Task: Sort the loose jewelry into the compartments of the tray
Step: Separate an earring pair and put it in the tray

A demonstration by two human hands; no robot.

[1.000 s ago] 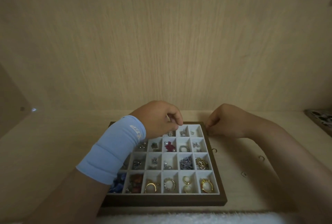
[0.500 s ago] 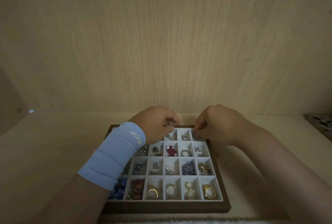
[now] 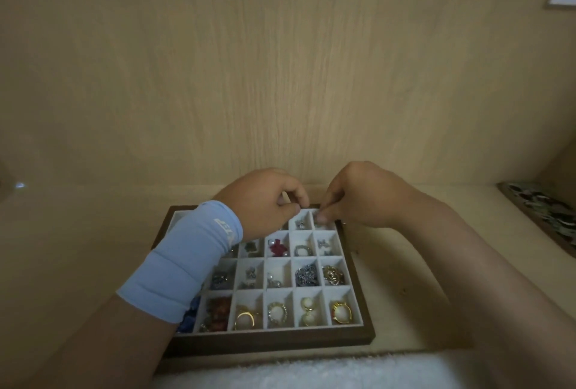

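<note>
The left hand (image 3: 261,204), with a soft blue wristband (image 3: 187,260), is curled over the far row of the tray (image 3: 271,342). Its thumb meets the forefinger, but I cannot tell if something is pinched there. Toward the person from this grip, the white compartments already hold most of the jewelry: a dark red piece (image 3: 278,246), a silver chain bundle (image 3: 307,274), and gold rings (image 3: 246,320) in the nearest row. The tray has a dark wooden rim and thin stiff dividers.

Just to the right of that grip, the right hand (image 3: 361,198) brings its fingertips (image 3: 322,217) together over the far right compartment. Whether they pinch a piece is too small to see.

To the right of this grip and nearer to the person, a tiny loose piece (image 3: 402,290) lies on the pale wood table. Such pieces are probably very light, hard and smooth, so they slip easily. I think a fine pinch with two fingertips on the band or hook is best, not on a stone. Chains are limp and may tangle.

Far right, a second tray (image 3: 542,211) is partly visible.
</note>
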